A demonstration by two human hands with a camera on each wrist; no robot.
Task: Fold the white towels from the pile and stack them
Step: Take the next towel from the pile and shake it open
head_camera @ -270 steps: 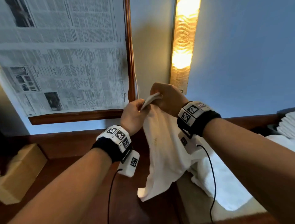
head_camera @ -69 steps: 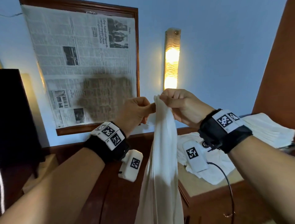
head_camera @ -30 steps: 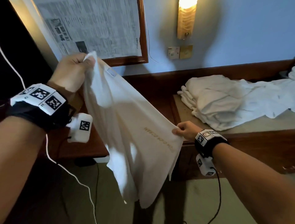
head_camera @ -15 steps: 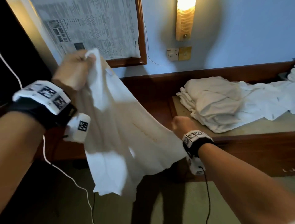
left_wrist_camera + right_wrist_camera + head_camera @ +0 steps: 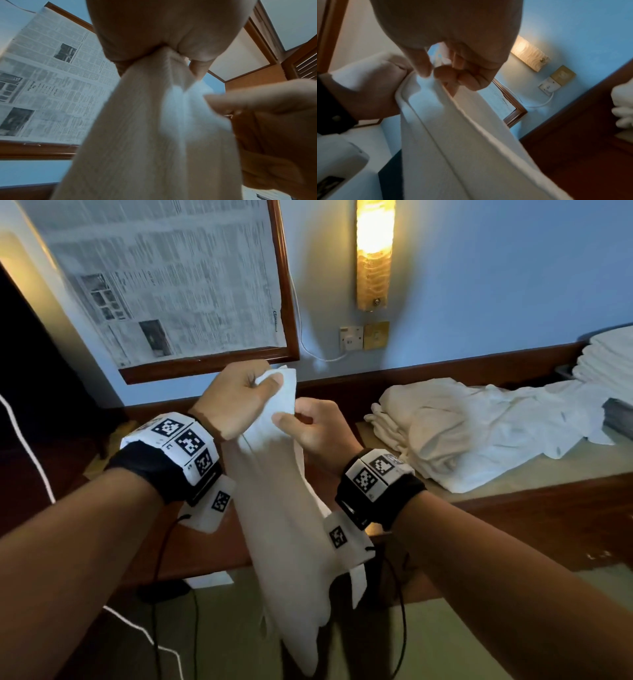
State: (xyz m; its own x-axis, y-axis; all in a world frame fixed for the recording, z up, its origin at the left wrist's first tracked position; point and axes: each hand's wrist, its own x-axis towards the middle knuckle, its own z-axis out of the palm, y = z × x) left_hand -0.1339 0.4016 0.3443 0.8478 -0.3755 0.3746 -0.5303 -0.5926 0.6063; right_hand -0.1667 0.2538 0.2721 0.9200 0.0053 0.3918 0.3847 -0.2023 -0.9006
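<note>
Head view first: we see two bare forearms reaching forward, each wrist wrapped in a black band carrying white blocks printed with black square markers. Our left hand (image 5: 236, 398) is raised a little higher, its fingers curled tightly round the top corner of a white towel (image 5: 281, 518). Our right hand (image 5: 318, 426) sits just beside and slightly below it, thumb and fingers pinching the towel's upper edge, so the two hands nearly touch. The towel hangs straight down between the forearms in a long narrow drape, its lower end dangling above the floor (image 5: 479, 645) in front of the counter (image 5: 534, 494). On the counter's right half lies a loose pile of white towels (image 5: 455, 433), and at its far right corner a neater stack of folded towels (image 5: 606, 361) rises against the wall. A framed newspaper page (image 5: 171, 278) hangs on the blue wall at upper left, with a glowing wall lamp (image 5: 375, 254) to its right and a socket plate (image 5: 352, 338) beneath the lamp. From the left wrist camera, we see cloth bunched in the closed left hand (image 5: 164, 33), with a right fingertip touching its edge. From the right wrist camera, the right hand's (image 5: 453, 54) fingertips (image 5: 443, 73) pinch a hemmed edge.
</note>
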